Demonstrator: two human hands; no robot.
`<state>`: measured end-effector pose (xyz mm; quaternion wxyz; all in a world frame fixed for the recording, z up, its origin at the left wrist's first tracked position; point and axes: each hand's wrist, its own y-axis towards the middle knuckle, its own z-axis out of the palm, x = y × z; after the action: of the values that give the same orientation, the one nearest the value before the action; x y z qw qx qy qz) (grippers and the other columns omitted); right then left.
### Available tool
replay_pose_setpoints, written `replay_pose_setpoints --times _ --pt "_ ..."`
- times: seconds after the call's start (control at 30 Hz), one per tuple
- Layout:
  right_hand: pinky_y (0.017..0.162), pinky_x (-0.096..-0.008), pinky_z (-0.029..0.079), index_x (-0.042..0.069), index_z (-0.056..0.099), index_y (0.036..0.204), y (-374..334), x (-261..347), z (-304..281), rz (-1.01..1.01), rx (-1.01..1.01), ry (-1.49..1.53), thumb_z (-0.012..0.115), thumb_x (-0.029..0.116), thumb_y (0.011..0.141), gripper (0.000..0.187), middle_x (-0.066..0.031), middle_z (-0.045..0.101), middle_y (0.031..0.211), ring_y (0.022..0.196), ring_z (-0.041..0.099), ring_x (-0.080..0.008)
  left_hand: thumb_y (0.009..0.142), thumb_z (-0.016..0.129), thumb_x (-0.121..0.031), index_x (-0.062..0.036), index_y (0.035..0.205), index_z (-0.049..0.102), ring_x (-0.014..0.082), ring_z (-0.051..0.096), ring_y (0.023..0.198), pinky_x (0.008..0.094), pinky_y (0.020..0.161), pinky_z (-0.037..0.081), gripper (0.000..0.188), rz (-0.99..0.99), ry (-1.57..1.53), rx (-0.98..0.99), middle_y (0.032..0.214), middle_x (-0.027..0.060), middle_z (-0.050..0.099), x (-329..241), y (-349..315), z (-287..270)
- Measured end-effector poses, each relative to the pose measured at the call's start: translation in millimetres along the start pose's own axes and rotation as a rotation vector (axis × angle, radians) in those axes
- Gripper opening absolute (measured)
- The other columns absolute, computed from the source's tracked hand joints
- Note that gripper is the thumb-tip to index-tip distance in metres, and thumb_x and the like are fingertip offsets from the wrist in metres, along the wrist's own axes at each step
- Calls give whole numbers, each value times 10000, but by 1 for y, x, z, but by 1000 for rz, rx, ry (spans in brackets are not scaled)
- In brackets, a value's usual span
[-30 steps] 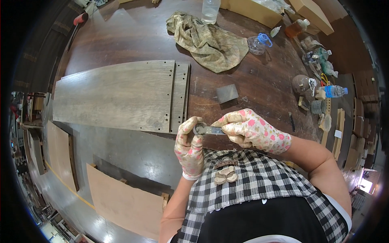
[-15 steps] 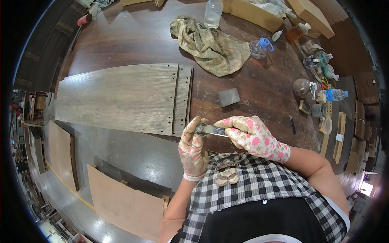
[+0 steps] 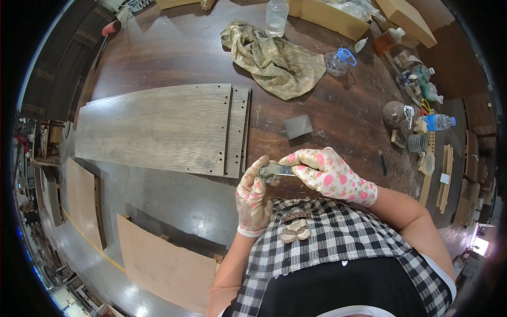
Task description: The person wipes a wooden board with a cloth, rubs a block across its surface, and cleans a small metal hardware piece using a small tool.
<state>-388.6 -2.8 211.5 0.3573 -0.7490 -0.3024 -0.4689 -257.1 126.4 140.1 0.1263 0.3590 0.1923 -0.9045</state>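
My left hand [image 3: 252,201], in a stained floral glove, has its fingers wrapped round a small round cup [image 3: 262,176] with greyish paste in it. A small flat metal scraper [image 3: 286,170] is pinched in my right hand [image 3: 336,177], in a pink-flowered glove. Its blade tip is inside the cup. Both hands are above the near edge of the brown table, close to my checked apron. To the left lie two stacked grey wood-grain boards [image 3: 153,129] with small dark holes along the right ends. A grey rectangular block [image 3: 299,127] rests just beyond my hands.
Beyond the block lies a crumpled camouflage cloth [image 3: 280,66], with a clear bottle [image 3: 277,20] and a blue-capped bottle [image 3: 338,62] near it. Several bottles and jars line the table's right side. A red-headed mallet [image 3: 111,28] sits far left. Brown panels [image 3: 163,264] stand lower left.
The cup has turned more toward view and moved slightly right, with my left hand following. The scraper remains in the cup, its blade shifted a little.
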Motion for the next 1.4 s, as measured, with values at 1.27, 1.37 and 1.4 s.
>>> replay_pose_setpoints --times 1.27,1.37,1.4 --pt "530 -309 477 166 564 1221 -12 -9 8 -505 -57 -806 561 121 738 485 -46 551 788 667 581 -202 825 687 -131 17 1273 441 231 535 1116 315 932 464 532 203 17 -10 1239 137 505 4 6 1" --pt "505 -322 480 170 577 1205 -7 -9 1 -480 -40 -761 558 108 746 463 -61 577 788 641 600 -216 817 701 -164 15 1280 443 211 546 1093 304 906 474 559 165 26 -11 1237 131 511 3 5 -3" --pt "508 -326 491 135 598 1171 -7 -13 -2 -486 -80 -647 572 62 747 431 -76 602 768 628 615 -226 813 708 -181 14 1284 443 200 551 1080 301 897 478 574 142 17 -19 1238 128 512 4 4 -4"
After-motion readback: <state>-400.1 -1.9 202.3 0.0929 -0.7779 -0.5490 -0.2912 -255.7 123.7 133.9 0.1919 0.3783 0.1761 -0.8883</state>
